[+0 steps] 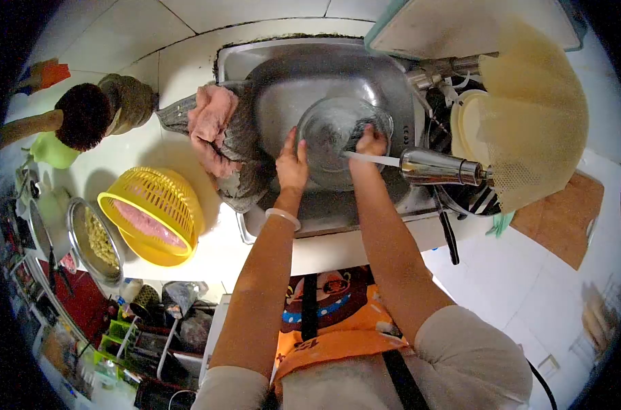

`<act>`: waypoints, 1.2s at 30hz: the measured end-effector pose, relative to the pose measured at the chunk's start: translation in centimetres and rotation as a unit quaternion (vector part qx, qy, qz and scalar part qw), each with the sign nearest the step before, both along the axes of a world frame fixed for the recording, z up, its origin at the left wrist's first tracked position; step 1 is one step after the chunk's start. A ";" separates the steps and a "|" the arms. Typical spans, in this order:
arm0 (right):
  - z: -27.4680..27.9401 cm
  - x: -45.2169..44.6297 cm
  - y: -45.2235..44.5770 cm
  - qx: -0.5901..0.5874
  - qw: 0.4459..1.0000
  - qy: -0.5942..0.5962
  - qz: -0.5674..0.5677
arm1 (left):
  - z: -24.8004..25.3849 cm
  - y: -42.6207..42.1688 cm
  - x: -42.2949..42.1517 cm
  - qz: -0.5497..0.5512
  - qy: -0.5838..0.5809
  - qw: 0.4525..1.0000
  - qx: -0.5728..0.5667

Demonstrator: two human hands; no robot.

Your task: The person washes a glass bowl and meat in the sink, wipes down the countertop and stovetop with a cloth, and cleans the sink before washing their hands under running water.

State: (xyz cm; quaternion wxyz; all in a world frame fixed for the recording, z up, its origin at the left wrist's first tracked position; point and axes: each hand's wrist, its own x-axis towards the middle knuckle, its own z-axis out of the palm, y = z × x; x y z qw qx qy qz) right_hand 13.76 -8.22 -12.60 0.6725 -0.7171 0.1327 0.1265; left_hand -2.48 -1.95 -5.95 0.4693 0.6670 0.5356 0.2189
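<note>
A clear glass bowl [327, 181] sits in the metal sink [273, 102], with water inside it. My left hand [292, 166] grips the bowl's left rim. Inside the bowl on the right, my right hand [370, 145] is closed on a dark scrubber [355, 134], which is partly hidden by the fingers and water. From the chrome faucet [433, 167], a stream of water runs left across my right wrist into the bowl.
Left of the sink lie a pink cloth [213, 119] and a grey cloth [245, 184]. A yellow basket [163, 184] and a metal bowl of pale pieces [95, 236] stand further left. At right are a dish rack, a yellowish mesh sheet [542, 116] and a pan handle [449, 236].
</note>
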 end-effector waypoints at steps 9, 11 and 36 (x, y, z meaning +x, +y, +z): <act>-5.2 -4.6 -2.0 -0.525 0.576 -0.284 0.559 | 0.0 -0.3 0.7 0.027 0.052 0.997 -0.047; -5.9 -4.2 -1.8 -0.478 0.518 -0.357 0.613 | 0.1 -0.3 0.6 0.032 0.059 0.997 0.030; 4.8 -1.7 -1.6 -0.534 0.364 -0.295 0.704 | 0.4 -0.3 0.4 0.050 0.083 0.995 -0.002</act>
